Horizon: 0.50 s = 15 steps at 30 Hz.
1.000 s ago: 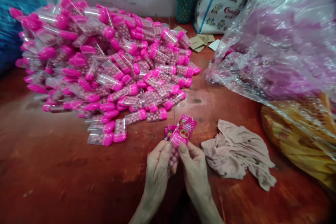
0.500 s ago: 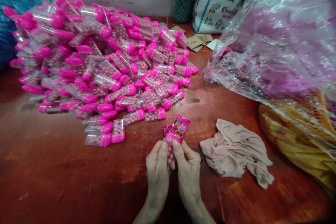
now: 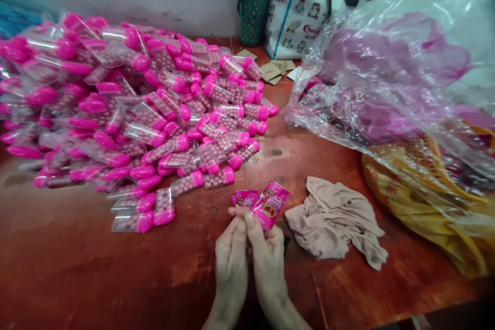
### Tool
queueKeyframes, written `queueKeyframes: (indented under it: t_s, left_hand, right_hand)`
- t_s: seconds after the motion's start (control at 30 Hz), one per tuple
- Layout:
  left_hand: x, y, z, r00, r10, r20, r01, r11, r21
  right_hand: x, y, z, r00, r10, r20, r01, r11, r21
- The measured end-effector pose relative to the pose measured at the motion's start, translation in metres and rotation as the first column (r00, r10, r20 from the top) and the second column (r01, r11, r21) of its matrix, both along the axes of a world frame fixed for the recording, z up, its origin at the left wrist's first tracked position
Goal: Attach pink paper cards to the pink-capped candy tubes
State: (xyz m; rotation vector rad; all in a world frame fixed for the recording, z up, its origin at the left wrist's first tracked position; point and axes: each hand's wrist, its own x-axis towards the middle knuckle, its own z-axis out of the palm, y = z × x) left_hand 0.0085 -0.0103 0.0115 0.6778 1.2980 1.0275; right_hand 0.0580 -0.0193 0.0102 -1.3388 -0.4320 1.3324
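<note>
My left hand (image 3: 232, 252) and my right hand (image 3: 267, 252) meet low in the middle, thumbs side by side and fingers curled. The thumb and fingers of my right hand pinch a shiny pink printed wrapper (image 3: 270, 203) that stands up above them. A second pink wrapper (image 3: 244, 198) shows just beyond my left fingertips; whether it is held or lies on the table I cannot tell. My left hand is closed, and what it grips is hidden between the palms. To the left rises a big heap of small clear bottles (image 3: 218, 179) with bright pink caps, filled with pink balls.
A crumpled beige cloth (image 3: 336, 219) lies right of my hands on the reddish-brown table (image 3: 174, 289). Clear plastic sheeting (image 3: 348, 108) covers a yellow bag (image 3: 406, 201) at right. Cardboard pieces (image 3: 271, 72), a white printed bag (image 3: 294, 20) and a green pouch (image 3: 253, 10) sit behind.
The view has shifted. The wrapper has tilted and moved right with my right fingers, and more of the second wrapper shows. The pink balls seen between my hands are now mostly hidden.
</note>
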Motion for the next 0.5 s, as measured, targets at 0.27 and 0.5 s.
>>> queueKeyframes:
  t_s: [0.27, 0.5]
  left_hand:
    - [-0.008, 0.005, -0.006, 0.989, -0.044, 0.140, 0.062, 0.989, -0.132]
    - [-0.002, 0.000, 0.001, 0.987, 0.163, -0.007, -0.163, 0.985, -0.054]
  right_hand:
    - [0.016, 0.008, -0.002, 0.999, -0.043, 0.021, 0.040, 0.993, 0.114]
    - [0.002, -0.001, -0.002, 0.994, -0.041, 0.098, 0.035, 0.997, 0.063]
